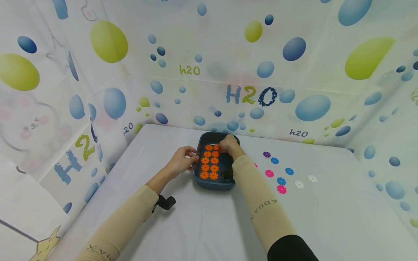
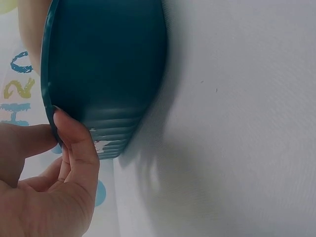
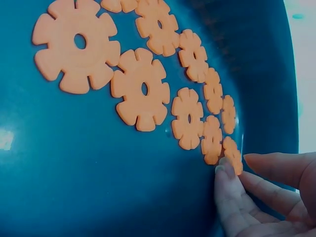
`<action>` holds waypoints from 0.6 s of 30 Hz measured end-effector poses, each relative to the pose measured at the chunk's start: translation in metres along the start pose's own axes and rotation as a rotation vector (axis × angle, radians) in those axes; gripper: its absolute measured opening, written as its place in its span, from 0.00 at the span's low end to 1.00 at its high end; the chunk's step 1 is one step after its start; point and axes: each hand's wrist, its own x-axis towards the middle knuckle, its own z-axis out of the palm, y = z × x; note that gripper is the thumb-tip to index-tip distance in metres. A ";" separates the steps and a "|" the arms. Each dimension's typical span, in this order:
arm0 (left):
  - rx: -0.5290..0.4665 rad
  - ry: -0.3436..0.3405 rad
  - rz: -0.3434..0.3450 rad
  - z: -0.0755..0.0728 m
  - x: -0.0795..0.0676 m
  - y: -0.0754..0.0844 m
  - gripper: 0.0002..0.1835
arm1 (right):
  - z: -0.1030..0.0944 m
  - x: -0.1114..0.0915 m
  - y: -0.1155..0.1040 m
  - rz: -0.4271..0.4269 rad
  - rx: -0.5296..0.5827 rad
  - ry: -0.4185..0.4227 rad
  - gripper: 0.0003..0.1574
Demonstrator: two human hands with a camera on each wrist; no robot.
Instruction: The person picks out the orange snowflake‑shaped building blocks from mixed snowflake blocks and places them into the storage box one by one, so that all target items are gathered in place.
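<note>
My left hand [image 1: 179, 160] pinches the left rim of a dark blue-green plastic tray [image 1: 214, 186] between thumb and fingers. The left wrist view shows the grip on the tray's ridged outer wall [image 2: 108, 118] closely. Inside the tray, orange notched interlocking discs [image 1: 205, 168] lie flat in two columns. My right hand [image 1: 229, 144] reaches in at the far end. In the right wrist view its thumb and fingertips pinch the end orange disc [image 3: 233, 156] of one column. The right forearm covers part of the tray's right side.
Right of the tray, loose discs lie scattered on the white tabletop [image 1: 343, 217]: purple [image 1: 266, 154], several blue [image 1: 289, 171] and pink [image 1: 281, 189], and two white [image 1: 299, 185]. A patterned sheet [image 1: 212, 90] hangs behind the table and along its sides.
</note>
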 end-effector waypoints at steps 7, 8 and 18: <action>-0.002 -0.011 0.014 0.003 0.002 -0.001 0.17 | -0.011 -0.010 0.000 -0.071 -0.022 -0.031 0.14; -0.002 -0.012 0.013 0.003 0.002 -0.001 0.17 | -0.013 -0.012 -0.001 -0.084 -0.045 -0.037 0.14; 0.026 -0.017 0.011 0.001 0.004 0.000 0.19 | -0.049 -0.052 -0.020 -0.282 -0.278 -0.085 0.23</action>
